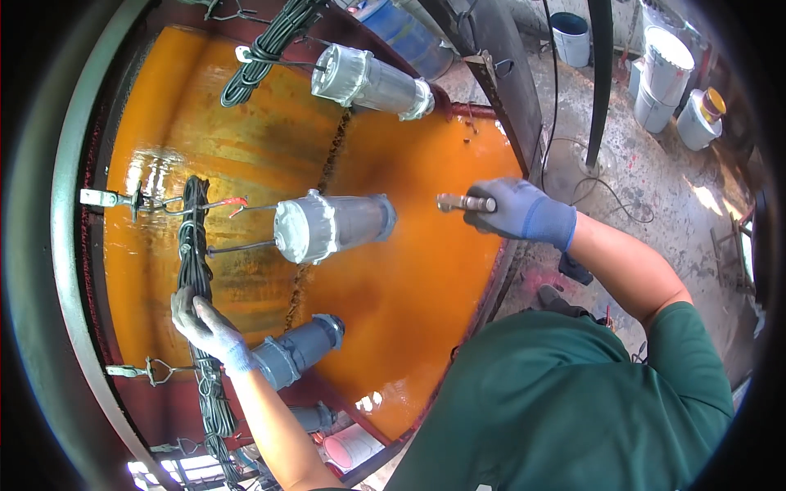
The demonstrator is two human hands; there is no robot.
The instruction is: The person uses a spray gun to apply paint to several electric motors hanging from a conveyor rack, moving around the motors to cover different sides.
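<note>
My gloved right hand (517,209) is closed round a small metal spray gun (467,202). Its front end points left, toward a silver-grey cylindrical motor or pump housing (344,225), with a gap between them. That housing hangs sideways over the orange surface, and a black cable runs out of its left end. At the lower left, my gloved left hand (205,327) grips a coiled bundle of black cable (192,254); part of the bundle is hidden behind the fingers. Close to my left wrist hangs a darker grey housing (299,352).
Another silver housing (372,82) hangs above, beside a cable coil (266,49). Hooks (135,199) hold the line along a curved metal rail (65,196). An orange-coated panel (426,303) stands behind. White buckets (663,74) and a blue drum (401,37) are on the floor.
</note>
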